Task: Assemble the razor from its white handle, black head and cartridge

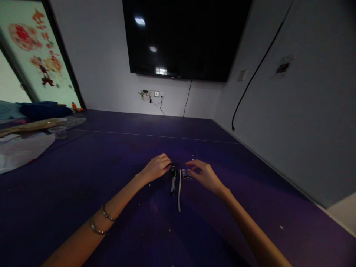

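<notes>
Head view: the left hand [157, 167] bunches its fingers at a dark tool [173, 184]; whether they grip it, I cannot tell. Next lies a pale cord [179, 193], then a small clear case [187, 175] beside the right hand [205, 176], fingers parted, empty.

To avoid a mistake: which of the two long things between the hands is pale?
The thin strip, just right of the black tool, which is thicker and mostly dark.

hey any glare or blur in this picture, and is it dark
Head view: dim overall, with bright reflections on the television screen; head view: the purple surface looks darker toward bottom centre; head view: the pale strip looks soft, lacking fine detail.
</notes>
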`<move>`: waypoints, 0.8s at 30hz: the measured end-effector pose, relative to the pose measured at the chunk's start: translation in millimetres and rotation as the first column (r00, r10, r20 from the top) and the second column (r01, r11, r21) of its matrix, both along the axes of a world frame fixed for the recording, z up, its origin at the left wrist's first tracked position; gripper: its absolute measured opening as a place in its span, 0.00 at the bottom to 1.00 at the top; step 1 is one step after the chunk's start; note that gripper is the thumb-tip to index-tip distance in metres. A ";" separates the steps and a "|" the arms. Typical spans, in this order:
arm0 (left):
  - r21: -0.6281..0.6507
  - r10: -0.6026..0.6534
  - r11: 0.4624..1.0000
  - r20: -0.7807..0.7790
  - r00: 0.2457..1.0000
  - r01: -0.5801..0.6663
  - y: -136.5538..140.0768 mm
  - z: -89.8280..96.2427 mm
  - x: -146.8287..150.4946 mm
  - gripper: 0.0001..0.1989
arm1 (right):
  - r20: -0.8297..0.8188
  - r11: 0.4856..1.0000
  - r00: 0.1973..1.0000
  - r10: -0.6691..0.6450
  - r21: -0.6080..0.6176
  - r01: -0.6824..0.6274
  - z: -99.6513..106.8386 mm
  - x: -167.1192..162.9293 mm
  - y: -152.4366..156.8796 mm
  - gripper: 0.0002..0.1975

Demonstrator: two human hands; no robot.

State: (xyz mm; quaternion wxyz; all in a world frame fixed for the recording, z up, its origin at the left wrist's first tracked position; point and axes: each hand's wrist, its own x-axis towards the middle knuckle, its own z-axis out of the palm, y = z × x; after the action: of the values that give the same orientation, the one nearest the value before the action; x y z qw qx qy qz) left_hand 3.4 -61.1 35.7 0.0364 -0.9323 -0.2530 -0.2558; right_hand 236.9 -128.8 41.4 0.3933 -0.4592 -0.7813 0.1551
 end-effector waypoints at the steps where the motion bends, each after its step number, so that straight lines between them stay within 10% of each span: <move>1: 0.009 -0.017 1.000 0.002 1.000 0.017 -5.9 3.3 4.8 0.09 | 0.012 0.998 0.999 0.045 0.034 -0.045 2.0 -2.1 -2.1 0.13; 24: -0.061 -0.146 0.987 0.089 0.985 0.151 -32.9 12.9 22.5 0.10 | -0.006 0.991 0.995 0.105 0.084 -0.104 7.1 -5.7 -7.8 0.09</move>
State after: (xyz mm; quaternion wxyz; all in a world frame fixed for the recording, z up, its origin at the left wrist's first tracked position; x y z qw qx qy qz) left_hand 25.9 -94.0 48.6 -0.0250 -0.9377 -0.1926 -0.2880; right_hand 231.2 -136.6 48.4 0.4074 -0.4002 -0.8080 0.1450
